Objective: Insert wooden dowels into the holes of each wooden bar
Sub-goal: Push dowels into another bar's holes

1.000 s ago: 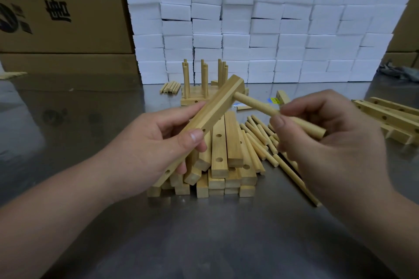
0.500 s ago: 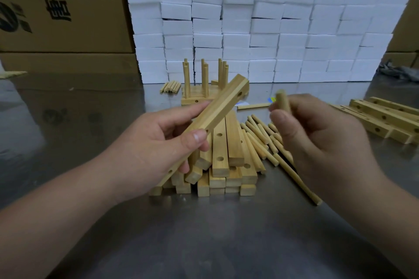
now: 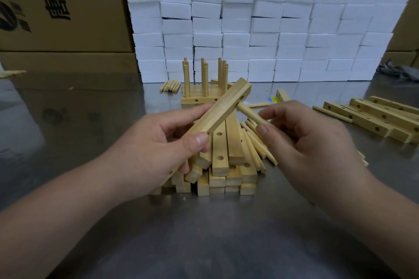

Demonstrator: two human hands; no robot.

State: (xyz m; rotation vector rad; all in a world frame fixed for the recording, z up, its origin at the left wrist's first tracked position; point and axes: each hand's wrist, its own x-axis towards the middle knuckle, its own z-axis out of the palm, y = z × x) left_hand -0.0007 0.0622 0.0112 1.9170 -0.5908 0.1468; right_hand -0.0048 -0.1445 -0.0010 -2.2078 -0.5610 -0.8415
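The wooden bar point(image 3: 221, 110) is in my left hand point(image 3: 156, 149), grip closed around its middle, far end raised toward 1 o'clock. It looks light, stiff and smooth. My right hand point(image 3: 313, 145) pinches a dowel point(image 3: 248, 113), its tip at the end hole; I would hold it nearer the tip. The bar pile point(image 3: 226, 165) lies beneath on the surface point(image 3: 204, 233), and finished bars point(image 3: 192, 99) stand at 12 o'clock.
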